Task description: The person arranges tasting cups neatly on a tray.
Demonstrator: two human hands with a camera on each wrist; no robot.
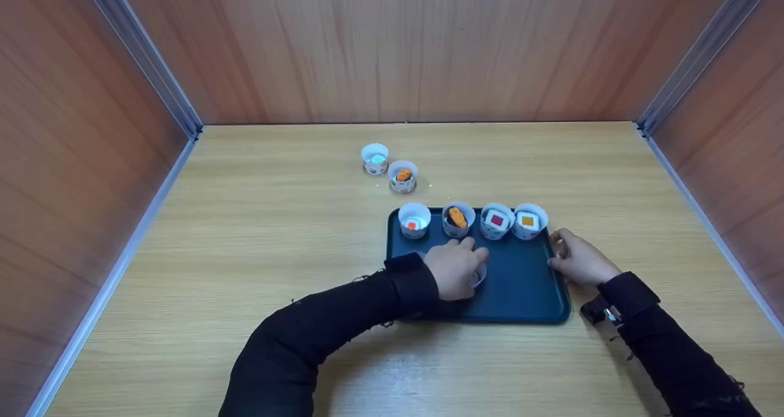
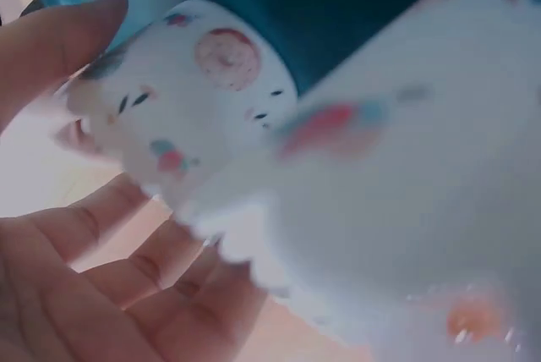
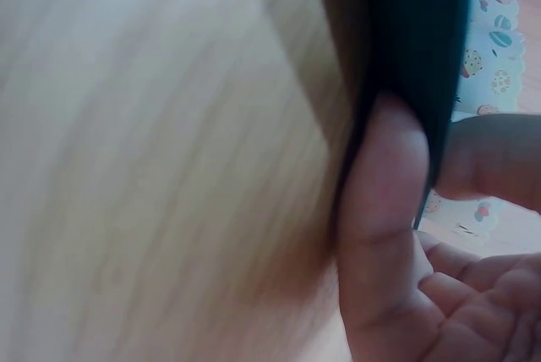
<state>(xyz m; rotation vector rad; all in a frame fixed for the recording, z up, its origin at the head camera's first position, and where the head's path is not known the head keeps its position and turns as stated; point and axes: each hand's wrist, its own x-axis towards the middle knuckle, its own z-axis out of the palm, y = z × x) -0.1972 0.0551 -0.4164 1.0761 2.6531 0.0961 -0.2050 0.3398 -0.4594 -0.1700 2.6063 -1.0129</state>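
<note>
My left hand [image 1: 456,269] holds a white paper cup [image 1: 478,276] over the dark teal tray [image 1: 520,297], partly hiding it. In the left wrist view, the thumb and fingers are around this printed, scallop-rimmed cup [image 2: 199,83]. Close beside it is another paper cup [image 2: 406,184] with a small orange piece inside. The right hand [image 1: 582,259] grips the tray's right edge. Its thumb and a finger pinch the rim [image 3: 410,32] in the right wrist view. Whatever is inside the held cup cannot be made out.
Along the tray's back edge stand paper cups holding an orange-red bit [image 1: 414,220], an orange-and-black piece [image 1: 457,218], a red-centred block [image 1: 497,221] and a yellow-centred block [image 1: 530,221]. Behind the tray are two more cups [image 1: 375,158]. Wooden walls [image 1: 404,49] enclose the table.
</note>
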